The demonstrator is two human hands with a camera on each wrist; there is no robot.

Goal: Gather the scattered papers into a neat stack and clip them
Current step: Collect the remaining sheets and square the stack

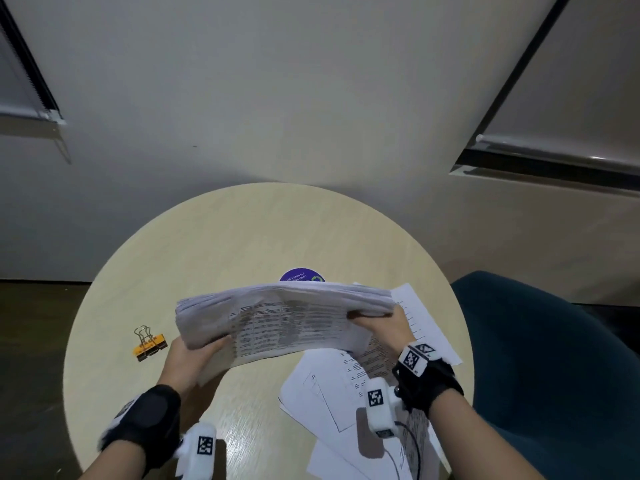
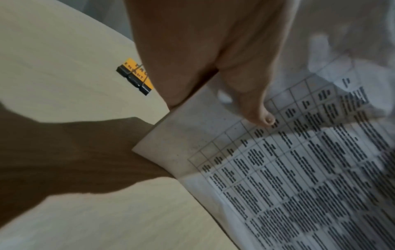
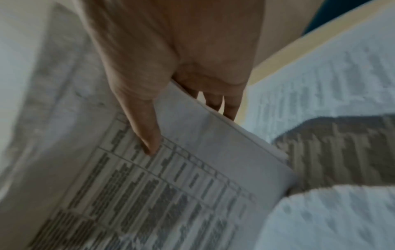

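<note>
gathering step: left hand (image 1: 188, 355) and right hand (image 1: 381, 322) each grip one end of the paper stack (image 1: 284, 317), held above the round table (image 1: 214, 237). loose sheets (image 1: 322, 393) remain at right; next comes collecting them, squaring edges, then the binder clip (image 1: 149, 344).

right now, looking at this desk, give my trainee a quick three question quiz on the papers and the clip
1. True or false: the binder clip is already on the paper stack.
2. Which hands hold the stack? A) left only B) right only C) both
3. Fill in: loose sheets still lie on the round ____.

Key: 1 false, it lies on the table, apart from the stack. 2 C, left hand and right hand. 3 table.
</note>
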